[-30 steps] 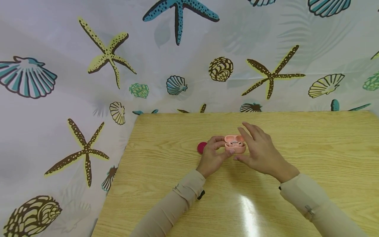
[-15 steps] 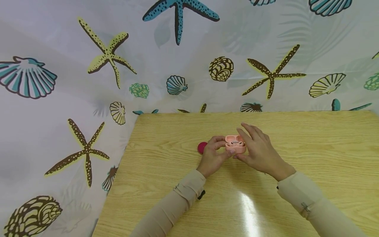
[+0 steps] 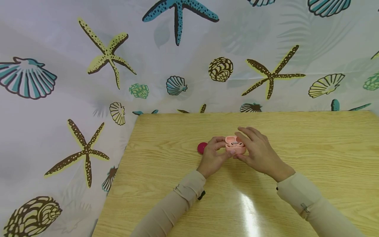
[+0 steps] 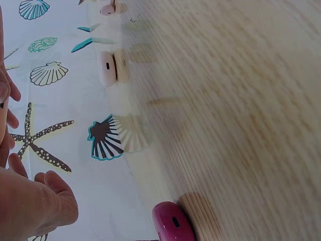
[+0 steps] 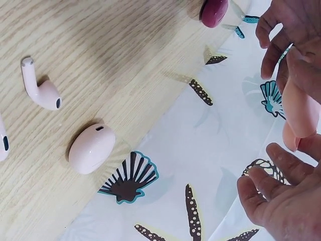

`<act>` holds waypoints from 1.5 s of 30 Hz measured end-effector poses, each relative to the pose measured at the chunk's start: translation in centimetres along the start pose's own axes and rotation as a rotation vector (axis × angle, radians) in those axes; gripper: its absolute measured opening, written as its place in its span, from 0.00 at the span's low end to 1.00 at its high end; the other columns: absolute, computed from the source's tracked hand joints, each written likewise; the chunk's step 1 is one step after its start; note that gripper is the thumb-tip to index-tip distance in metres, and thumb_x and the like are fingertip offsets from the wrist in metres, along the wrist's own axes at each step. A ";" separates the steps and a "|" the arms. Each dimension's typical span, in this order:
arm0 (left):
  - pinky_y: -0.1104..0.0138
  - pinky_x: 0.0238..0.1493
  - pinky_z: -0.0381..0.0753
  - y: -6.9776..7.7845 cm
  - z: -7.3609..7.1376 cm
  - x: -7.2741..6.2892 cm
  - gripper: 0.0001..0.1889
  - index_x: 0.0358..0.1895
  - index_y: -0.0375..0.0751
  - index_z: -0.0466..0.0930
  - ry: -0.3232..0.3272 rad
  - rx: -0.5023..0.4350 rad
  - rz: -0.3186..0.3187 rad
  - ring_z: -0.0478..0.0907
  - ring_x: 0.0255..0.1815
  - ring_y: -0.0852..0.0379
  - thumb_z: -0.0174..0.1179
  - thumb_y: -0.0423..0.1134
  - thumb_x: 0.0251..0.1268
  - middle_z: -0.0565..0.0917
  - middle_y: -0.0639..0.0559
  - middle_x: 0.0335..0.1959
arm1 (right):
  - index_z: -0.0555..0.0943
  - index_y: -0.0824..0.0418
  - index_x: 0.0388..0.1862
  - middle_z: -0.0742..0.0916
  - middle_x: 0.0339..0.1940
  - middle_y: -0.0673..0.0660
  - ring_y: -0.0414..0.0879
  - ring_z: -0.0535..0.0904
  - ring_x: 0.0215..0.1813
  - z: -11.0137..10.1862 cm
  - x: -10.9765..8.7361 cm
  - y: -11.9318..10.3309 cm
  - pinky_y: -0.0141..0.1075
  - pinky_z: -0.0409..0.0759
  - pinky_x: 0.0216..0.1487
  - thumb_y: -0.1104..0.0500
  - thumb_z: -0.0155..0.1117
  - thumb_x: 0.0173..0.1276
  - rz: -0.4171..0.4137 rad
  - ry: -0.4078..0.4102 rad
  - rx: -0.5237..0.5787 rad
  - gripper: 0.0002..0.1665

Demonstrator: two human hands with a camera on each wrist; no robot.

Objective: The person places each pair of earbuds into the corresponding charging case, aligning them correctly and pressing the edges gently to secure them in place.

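A pink earbud case [image 3: 236, 150] with its lid up is held above the table, and pale earbuds [image 3: 232, 144] sit inside. My left hand [image 3: 211, 159] grips its left side, thumb on the front. My right hand [image 3: 263, 153] is at its right side, thumb near the lower front corner. Its forefinger overlaps the lid in the head view; firm contact is unclear. In the right wrist view, the case [image 5: 301, 110] is between both hands, the right fingers spread and loosely bent. Only a sliver of it shows in the left wrist view.
A dark pink disc-like piece [image 3: 202, 147] lies left of the left hand on the wooden table [image 3: 165, 131]. In the right wrist view, a pale stemmed earbud [image 5: 45, 94] and a rounded pale piece [image 5: 92, 149] lie on the wood. A shell-print sheet [image 3: 192, 49] hangs behind.
The right hand has moved slightly left and closer to the case, its forefinger now overlapping the lid. The left hand and case have hardly moved.
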State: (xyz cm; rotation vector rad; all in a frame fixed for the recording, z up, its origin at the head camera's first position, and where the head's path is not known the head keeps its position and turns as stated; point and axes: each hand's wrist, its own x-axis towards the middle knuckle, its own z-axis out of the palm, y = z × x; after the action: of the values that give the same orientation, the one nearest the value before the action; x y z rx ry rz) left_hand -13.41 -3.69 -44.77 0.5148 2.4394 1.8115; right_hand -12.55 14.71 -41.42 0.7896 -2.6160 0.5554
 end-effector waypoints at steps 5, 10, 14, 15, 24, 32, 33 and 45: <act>0.53 0.64 0.68 0.0 0.0 0.0 0.13 0.45 0.35 0.85 -0.003 -0.012 0.002 0.70 0.62 0.51 0.65 0.40 0.61 0.77 0.44 0.55 | 0.76 0.70 0.58 0.80 0.60 0.67 0.68 0.73 0.62 0.1 -0.1 0.1 0.66 0.73 0.50 0.54 0.81 0.43 -0.016 0.027 0.010 0.43; 0.54 0.64 0.68 0.1 0.0 0.0 0.13 0.45 0.35 0.85 -0.009 -0.010 -0.002 0.70 0.62 0.51 0.65 0.39 0.61 0.76 0.45 0.56 | 0.76 0.71 0.58 0.81 0.60 0.66 0.67 0.74 0.61 0.2 -0.1 0.2 0.65 0.74 0.51 0.55 0.81 0.41 -0.020 0.039 0.013 0.45; 0.54 0.64 0.69 0.2 0.1 0.0 0.14 0.46 0.35 0.85 -0.014 -0.005 -0.010 0.70 0.62 0.51 0.64 0.40 0.61 0.76 0.46 0.56 | 0.76 0.72 0.58 0.81 0.60 0.67 0.67 0.75 0.61 0.1 -0.1 0.1 0.64 0.74 0.52 0.55 0.81 0.40 -0.021 0.045 0.016 0.45; 0.54 0.64 0.69 0.2 0.1 0.0 0.14 0.46 0.35 0.85 -0.014 -0.001 -0.008 0.70 0.62 0.51 0.64 0.40 0.61 0.76 0.46 0.56 | 0.76 0.72 0.58 0.81 0.59 0.67 0.67 0.75 0.61 0.1 -0.1 0.1 0.64 0.74 0.51 0.56 0.81 0.40 -0.024 0.050 0.017 0.45; 0.53 0.64 0.69 0.1 0.0 0.1 0.14 0.46 0.33 0.84 -0.010 -0.003 -0.005 0.70 0.63 0.51 0.64 0.39 0.61 0.76 0.44 0.56 | 0.76 0.73 0.58 0.81 0.59 0.68 0.66 0.77 0.58 0.2 -0.2 0.1 0.62 0.76 0.52 0.60 0.82 0.38 -0.069 0.099 0.029 0.45; 0.54 0.64 0.69 0.1 0.0 0.1 0.14 0.46 0.33 0.84 -0.009 -0.011 0.008 0.70 0.62 0.50 0.64 0.39 0.61 0.76 0.44 0.56 | 0.76 0.74 0.58 0.81 0.59 0.68 0.65 0.79 0.57 0.5 -0.3 0.3 0.59 0.77 0.53 0.62 0.83 0.36 -0.095 0.132 0.039 0.46; 0.54 0.64 0.69 0.1 0.0 0.1 0.14 0.46 0.33 0.84 -0.008 -0.010 0.007 0.70 0.62 0.51 0.64 0.39 0.61 0.76 0.44 0.56 | 0.76 0.74 0.58 0.81 0.59 0.68 0.65 0.79 0.57 0.5 -0.3 0.3 0.59 0.77 0.53 0.62 0.83 0.36 -0.100 0.136 0.038 0.46; 0.53 0.64 0.70 0.2 0.1 0.1 0.13 0.44 0.33 0.85 -0.008 -0.008 0.018 0.70 0.62 0.51 0.64 0.39 0.62 0.76 0.44 0.55 | 0.76 0.74 0.57 0.82 0.59 0.67 0.64 0.80 0.55 0.6 -0.4 0.1 0.57 0.78 0.51 0.62 0.82 0.37 -0.111 0.157 0.028 0.45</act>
State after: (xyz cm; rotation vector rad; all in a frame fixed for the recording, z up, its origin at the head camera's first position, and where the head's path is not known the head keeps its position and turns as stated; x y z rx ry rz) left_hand -13.48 -3.53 -44.62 0.5442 2.4294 1.8217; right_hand -12.43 14.73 -42.15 0.8570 -2.4108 0.5981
